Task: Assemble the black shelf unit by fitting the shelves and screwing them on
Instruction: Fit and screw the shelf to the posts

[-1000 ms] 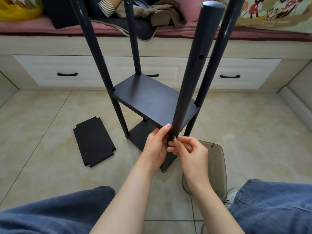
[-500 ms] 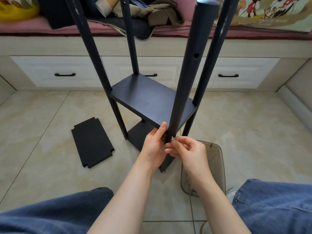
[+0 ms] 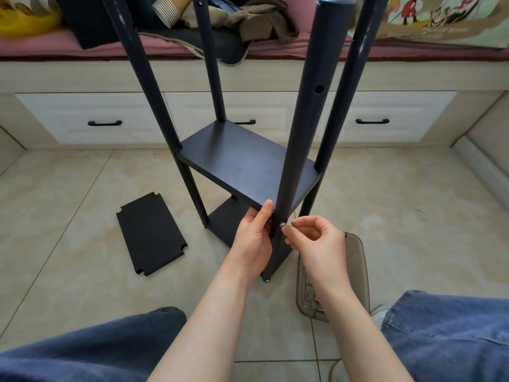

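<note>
Pinching with the right hand [image 3: 316, 244] a screw [image 3: 283, 224] at the near post [image 3: 303, 133], steadying that post in the curled left hand [image 3: 254, 238]; two shelves [image 3: 248, 166] seated level in the upright unit [image 3: 214, 78] on the floor [image 3: 413, 216] just ahead, posts running vertical, a third panel [image 3: 151, 232] lying flat to the left, seemingly still to fit.

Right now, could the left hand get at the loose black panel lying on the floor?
Probably yes: only bare floor separates the left hand from the loose panel. But it holds the front post and would have to let go first.
</note>
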Motion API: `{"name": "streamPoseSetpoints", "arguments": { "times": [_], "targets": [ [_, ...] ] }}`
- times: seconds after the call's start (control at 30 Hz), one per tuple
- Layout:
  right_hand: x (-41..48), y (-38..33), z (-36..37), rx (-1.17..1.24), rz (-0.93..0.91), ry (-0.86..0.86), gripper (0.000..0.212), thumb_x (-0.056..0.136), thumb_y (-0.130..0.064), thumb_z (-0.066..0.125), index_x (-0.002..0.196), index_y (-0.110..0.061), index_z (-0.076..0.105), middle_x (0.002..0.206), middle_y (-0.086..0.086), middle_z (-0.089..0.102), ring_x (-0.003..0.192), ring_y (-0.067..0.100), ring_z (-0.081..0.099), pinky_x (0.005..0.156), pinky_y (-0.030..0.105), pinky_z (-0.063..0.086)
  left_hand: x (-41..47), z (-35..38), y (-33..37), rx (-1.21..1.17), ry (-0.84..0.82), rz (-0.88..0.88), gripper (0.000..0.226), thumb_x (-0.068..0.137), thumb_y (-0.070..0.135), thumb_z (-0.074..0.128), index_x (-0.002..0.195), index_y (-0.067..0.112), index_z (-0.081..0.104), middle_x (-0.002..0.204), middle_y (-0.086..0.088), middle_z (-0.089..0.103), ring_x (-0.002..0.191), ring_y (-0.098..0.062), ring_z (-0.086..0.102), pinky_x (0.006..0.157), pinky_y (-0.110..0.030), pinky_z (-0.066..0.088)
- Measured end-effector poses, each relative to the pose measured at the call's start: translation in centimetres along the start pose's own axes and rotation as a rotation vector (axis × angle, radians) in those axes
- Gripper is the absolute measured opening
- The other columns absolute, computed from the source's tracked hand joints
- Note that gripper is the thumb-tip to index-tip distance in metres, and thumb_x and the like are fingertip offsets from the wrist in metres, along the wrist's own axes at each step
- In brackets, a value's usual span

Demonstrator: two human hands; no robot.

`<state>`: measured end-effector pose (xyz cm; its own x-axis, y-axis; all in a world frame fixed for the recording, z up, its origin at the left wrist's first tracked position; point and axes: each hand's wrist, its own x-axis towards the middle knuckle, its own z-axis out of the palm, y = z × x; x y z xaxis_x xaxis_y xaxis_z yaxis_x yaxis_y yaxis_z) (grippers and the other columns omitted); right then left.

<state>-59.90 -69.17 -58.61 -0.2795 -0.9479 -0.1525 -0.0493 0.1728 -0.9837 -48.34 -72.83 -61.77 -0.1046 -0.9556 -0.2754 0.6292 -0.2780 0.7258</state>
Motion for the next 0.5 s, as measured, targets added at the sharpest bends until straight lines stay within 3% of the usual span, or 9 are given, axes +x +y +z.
{"name": "streamPoseSetpoints", "arguments": {
  "times": [0.3,0.5],
  "targets": [
    [0.27,-0.47,-0.47,-0.104,-0.05,-0.028,0.013,0.078,-0.014,0.081,0.072,-0.02,0.072,0.07,-0.005,0.072,0.071,0.01,0.067,0.069,0.025,0.052,-0.07,-0.27,0.06,0.074,-0.007,0.023,0.043,0.085,0.035,0.066,0.12,0.011,0.066,0.107,-0.001,0.076,0.103,-0.014,0.072,0.087,-0.022,0.056],
    [-0.26,-0.2,0.53,-0.157,-0.134,0.018,0.014,0.083,-0.013,0.077,0.077,-0.022,0.068,0.074,-0.011,0.071,0.072,0.005,0.067,0.069,0.019,0.052,-0.01,-0.12,-0.01,0.088,0.009,0.031,0.043,0.083,0.036,0.066,0.119,0.011,0.066,0.102,-0.001,0.077,0.099,-0.013,0.072,0.085,-0.023,0.056]
  ]
}}
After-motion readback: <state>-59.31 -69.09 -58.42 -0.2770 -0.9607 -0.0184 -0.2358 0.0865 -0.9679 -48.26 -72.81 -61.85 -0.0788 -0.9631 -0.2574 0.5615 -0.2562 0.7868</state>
